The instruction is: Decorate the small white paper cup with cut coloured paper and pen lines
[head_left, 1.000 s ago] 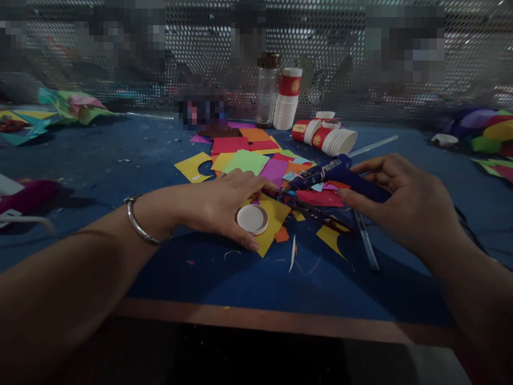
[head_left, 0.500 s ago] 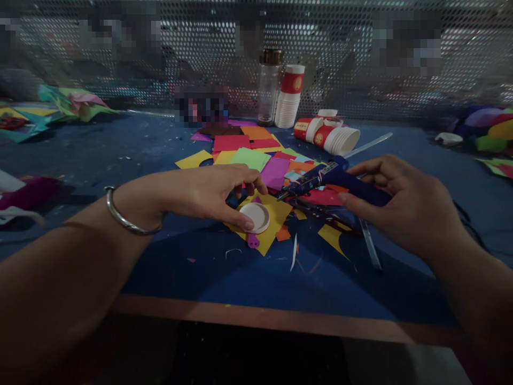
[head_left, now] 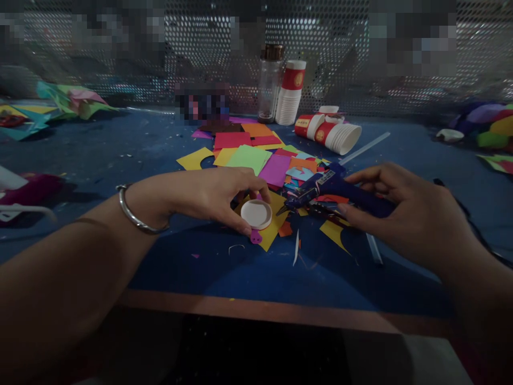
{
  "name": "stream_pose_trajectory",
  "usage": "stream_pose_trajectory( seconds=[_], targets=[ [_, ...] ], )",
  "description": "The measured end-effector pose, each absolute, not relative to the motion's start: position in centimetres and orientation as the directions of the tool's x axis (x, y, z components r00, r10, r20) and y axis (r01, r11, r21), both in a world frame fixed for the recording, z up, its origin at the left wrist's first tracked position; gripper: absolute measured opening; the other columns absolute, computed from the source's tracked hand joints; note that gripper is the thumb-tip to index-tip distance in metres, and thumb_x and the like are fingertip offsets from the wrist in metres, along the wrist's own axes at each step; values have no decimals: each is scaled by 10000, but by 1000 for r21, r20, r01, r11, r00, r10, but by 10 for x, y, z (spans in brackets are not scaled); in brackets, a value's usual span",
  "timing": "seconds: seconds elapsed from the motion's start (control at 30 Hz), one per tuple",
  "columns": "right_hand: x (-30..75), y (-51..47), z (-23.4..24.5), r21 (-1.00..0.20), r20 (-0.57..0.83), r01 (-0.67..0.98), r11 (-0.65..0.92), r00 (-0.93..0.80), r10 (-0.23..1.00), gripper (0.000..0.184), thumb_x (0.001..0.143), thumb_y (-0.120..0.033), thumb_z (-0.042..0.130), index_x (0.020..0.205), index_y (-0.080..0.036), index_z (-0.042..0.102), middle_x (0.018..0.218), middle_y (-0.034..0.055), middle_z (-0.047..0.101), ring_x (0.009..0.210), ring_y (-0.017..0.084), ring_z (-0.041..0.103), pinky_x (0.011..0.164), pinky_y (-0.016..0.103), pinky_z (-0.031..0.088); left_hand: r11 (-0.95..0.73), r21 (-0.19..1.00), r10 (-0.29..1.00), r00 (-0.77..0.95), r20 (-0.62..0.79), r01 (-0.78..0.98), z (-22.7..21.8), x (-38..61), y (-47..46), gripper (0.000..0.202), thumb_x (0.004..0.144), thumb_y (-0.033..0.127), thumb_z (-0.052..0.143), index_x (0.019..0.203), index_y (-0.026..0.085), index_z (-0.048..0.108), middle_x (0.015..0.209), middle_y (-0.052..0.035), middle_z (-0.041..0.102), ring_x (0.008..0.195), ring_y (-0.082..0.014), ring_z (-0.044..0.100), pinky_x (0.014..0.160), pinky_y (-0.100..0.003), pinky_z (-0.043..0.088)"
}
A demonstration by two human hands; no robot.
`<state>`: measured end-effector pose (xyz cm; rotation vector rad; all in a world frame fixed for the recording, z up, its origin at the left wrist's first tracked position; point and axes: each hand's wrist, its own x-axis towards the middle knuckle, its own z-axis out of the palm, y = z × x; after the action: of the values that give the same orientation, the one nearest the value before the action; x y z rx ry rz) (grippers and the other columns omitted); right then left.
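Observation:
My left hand point(head_left: 224, 198), with a silver bangle on the wrist, grips a shallow white paper cup base point(head_left: 256, 214) by its rim, thumb at the near edge and fingers behind. Beneath it lies a yellow paper sheet point(head_left: 276, 214), with a small purple paper piece point(head_left: 255, 237) poking out at the near side. In my right hand point(head_left: 401, 206) is a blue glue gun point(head_left: 332, 184), its handle between thumb and fingers. The nozzle points left, close to the cup base. Dark scissors point(head_left: 331, 213) lie partly hidden under the gun.
Colored paper sheets point(head_left: 248, 158) and scraps cover the table's middle. Behind them stand a clear bottle point(head_left: 269, 88) and stacked paper cups point(head_left: 290, 96); more cups point(head_left: 331, 133) lie sideways. Glue sticks point(head_left: 366, 147) lie at right. A perforated metal screen point(head_left: 200, 48) closes the back.
My left thumb has shifted from inside the cup base to its outer edge, and the base now tilts slightly. The glue gun's nozzle has dropped a little lower in view.

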<state>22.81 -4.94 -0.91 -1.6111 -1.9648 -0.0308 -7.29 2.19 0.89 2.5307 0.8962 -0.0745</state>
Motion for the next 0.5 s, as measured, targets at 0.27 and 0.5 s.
stream_pose_trajectory(
  seconds=[0.27,0.5],
  targets=[
    [220,-79,-18,-339,530,892,298,-81,844,265,777,-465,691,984,-302,657,856,32,772,746,276,754,646,397,612,-693,408,570,798,-195,594,9,-70,21,569,809,606,738,1254,266,641,1223,-60,652,1026,-230,619,861,-304,460],
    [216,-92,-31,-272,577,913,304,-98,811,285,839,-491,699,1067,-326,660,931,15,772,792,270,762,669,390,624,-677,436,572,797,-194,593,8,-70,22,555,798,543,774,1241,239,636,1205,-67,654,1013,-217,617,815,-284,455]
  ],
)
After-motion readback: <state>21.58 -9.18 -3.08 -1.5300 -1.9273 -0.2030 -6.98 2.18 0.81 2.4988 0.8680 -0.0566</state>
